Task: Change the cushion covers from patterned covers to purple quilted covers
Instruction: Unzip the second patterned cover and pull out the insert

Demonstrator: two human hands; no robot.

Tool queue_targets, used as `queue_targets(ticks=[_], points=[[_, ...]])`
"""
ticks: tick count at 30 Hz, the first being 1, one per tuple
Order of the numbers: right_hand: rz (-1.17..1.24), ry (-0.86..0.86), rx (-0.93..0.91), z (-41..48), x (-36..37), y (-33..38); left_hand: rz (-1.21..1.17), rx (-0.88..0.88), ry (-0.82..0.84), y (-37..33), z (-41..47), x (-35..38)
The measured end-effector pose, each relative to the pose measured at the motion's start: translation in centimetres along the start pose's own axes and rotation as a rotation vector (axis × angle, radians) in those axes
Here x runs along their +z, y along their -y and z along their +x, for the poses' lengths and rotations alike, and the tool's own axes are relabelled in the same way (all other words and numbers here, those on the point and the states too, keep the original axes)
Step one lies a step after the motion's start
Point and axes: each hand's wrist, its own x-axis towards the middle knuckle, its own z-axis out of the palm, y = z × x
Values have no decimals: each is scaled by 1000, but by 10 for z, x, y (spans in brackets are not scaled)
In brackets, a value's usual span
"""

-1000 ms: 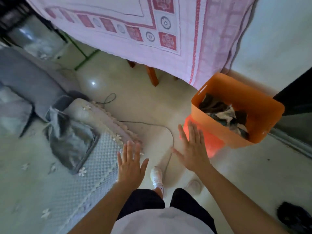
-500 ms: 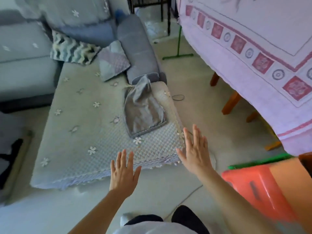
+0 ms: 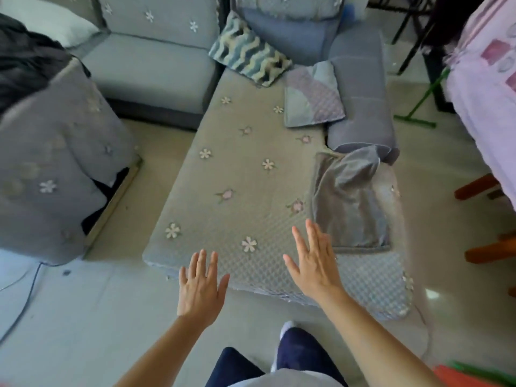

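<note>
Your left hand (image 3: 199, 283) is flat and open, fingers straight and slightly spread, palm down, with nothing in it. It hovers at the near edge of the sofa seat (image 3: 237, 174), partly over the floor (image 3: 97, 317). Your right hand (image 3: 312, 266) is open the same way, fingers spread and empty, above the near part of the quilted, flower-dotted seat. Its fingertips are close to the near edge of a limp grey cloth (image 3: 349, 202) that lies flat on the right side of the seat. This may be an empty cover, but the blur makes it hard to tell.

The patterned cushion (image 3: 248, 53), with wavy blue and cream stripes, leans at the far end of the seat against the sofa back. Just beside it, to the right, the purple quilted cover (image 3: 314, 97) lies on the seat, touching the rounded grey armrest (image 3: 360, 93). A pink tablecloth (image 3: 480, 79) hangs at the right edge of the view.
</note>
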Motion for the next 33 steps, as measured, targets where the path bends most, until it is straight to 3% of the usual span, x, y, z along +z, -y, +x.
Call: queue_targets(ticks=[8,20,26,33], points=[[113,113,-67,145,48,102,37,-72,-21,97,98,-35],[139,160,-222,344,42,291,53,-187,-144,249,245,-149],[72,123,-110,439,67,374,7,-121,-113,352,356,-165],[-10,89,147,536,67,475,19,112,-1,468,500,-236]])
